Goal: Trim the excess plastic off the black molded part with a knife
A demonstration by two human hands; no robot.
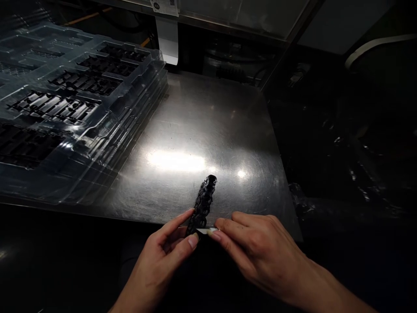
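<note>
A long black moulded plastic part (206, 198) with ring-like openings along its side points away from me over the front edge of the metal table. My left hand (172, 248) grips its near end between thumb and fingers. In my right hand (257, 243) a small pale blade (204, 231) is pinched between thumb and forefinger. The blade's tip touches or almost touches the near end of the part, close to my left thumb. The blade's handle, if any, is hidden inside my right hand.
Stacked clear plastic trays (107, 126) stand on the left, with several black ribbed parts (55, 106) in the top one's pockets. The shiny metal table (195, 117) lies ahead. Behind it rises a machine frame with a clear panel (241, 17). Dark plastic sheeting (352, 174) lies on the right.
</note>
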